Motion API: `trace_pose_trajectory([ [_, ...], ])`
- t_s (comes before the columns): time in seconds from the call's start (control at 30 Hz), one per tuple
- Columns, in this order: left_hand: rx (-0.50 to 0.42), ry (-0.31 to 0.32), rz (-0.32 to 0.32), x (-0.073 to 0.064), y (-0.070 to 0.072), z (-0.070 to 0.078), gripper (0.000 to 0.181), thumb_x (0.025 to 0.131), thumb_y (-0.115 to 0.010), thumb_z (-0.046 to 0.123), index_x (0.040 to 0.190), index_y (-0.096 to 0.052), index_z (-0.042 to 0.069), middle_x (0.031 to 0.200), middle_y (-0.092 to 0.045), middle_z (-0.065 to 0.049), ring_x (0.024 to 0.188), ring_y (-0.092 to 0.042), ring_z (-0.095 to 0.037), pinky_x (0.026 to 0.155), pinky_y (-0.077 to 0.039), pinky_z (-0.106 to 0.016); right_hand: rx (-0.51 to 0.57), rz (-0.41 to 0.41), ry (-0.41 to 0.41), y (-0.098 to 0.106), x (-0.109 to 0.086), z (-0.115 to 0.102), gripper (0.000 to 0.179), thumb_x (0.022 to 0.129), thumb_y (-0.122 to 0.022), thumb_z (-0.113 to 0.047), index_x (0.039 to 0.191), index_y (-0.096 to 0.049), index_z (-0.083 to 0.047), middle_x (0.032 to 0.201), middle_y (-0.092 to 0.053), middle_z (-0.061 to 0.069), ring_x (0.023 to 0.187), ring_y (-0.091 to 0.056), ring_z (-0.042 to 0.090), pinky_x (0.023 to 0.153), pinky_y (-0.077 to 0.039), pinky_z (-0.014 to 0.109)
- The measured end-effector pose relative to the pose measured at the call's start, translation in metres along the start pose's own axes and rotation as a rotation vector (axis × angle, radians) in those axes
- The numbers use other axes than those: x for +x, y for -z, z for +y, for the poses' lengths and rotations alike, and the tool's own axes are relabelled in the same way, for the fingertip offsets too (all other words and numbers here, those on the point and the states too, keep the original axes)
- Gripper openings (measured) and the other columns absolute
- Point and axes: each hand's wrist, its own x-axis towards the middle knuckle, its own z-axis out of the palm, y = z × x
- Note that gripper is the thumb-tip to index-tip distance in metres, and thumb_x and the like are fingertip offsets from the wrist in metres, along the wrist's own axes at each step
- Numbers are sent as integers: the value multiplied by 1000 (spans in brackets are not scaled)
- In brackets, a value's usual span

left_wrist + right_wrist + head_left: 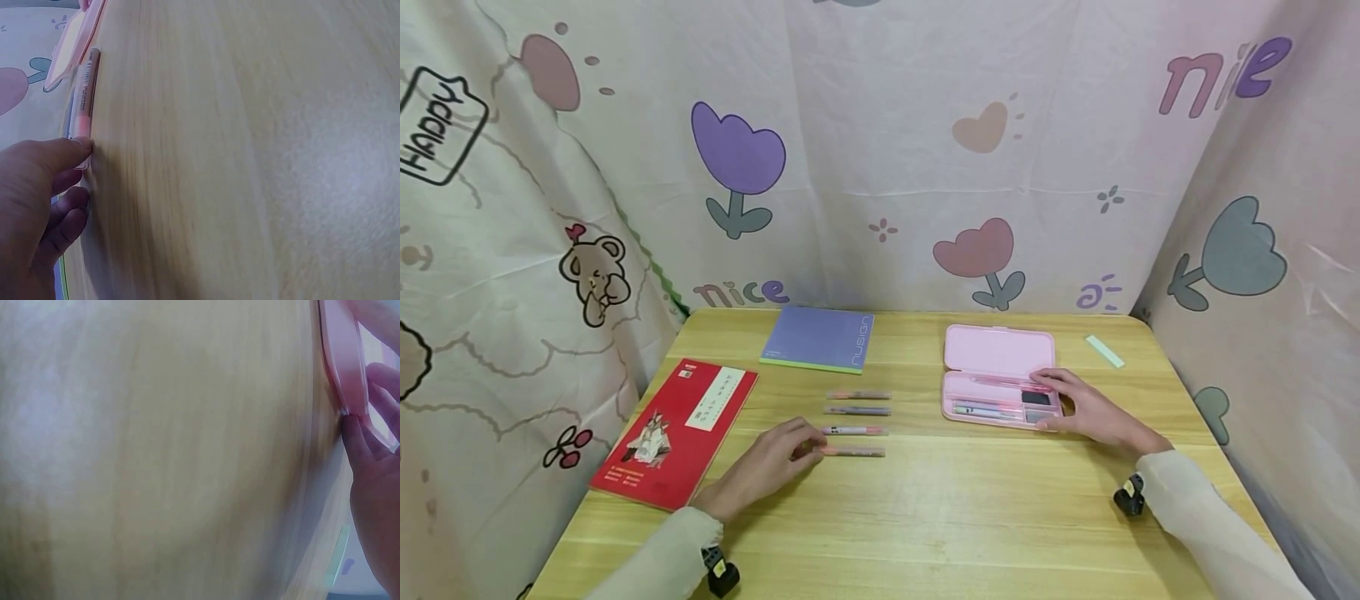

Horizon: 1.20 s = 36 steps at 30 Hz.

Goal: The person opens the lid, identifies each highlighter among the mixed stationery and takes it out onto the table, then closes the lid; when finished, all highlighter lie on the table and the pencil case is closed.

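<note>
My left hand (769, 463) pinches the left end of the nearest pen (859, 452), a slim one with a peach-coloured barrel. In the left wrist view the thumb lies over the end of that pen (85, 103), and the other fingers curl below it. Several pens lie in a column on the table, among them a white and pink pen (857, 431) just beyond the nearest one. My right hand (1092, 410) grips the right side of an open pink pencil case (998, 348), thumb at its near corner. Inside the case are pens (988, 411) and a dark block (1036, 398).
A red notebook (677, 433) lies at the left, beside the left forearm. Farther back is a purple notebook (820, 337). A pale green strip (1105, 351) rests beyond the right hand. Printed cloth (880, 167) hangs behind and at both sides of the wooden table (940, 517).
</note>
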Motion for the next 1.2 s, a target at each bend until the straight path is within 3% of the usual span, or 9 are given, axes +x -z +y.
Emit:
trace_pose_trajectory([
  [1.0,-9,3,16,0,2,3,19,99,-84,24,117,-78,27,110,-70,16,90,-62,2,81,-60,-23,5,-6,-18,0,-1,-3,91,93,-85,-48,167,-44,-16,176,-27,22,158,-24,59,118,-21,87],
  [1.2,-13,-19,58,12,11,8,19,101,-81,25,119,-79,22,108,-68,15,84,-57,-1,75,-57,-22,-1,-4,-14,1,-1,-3,91,93,-86,-48,167,-44,-17,176,-27,21,158,-24,59,119,-21,87],
])
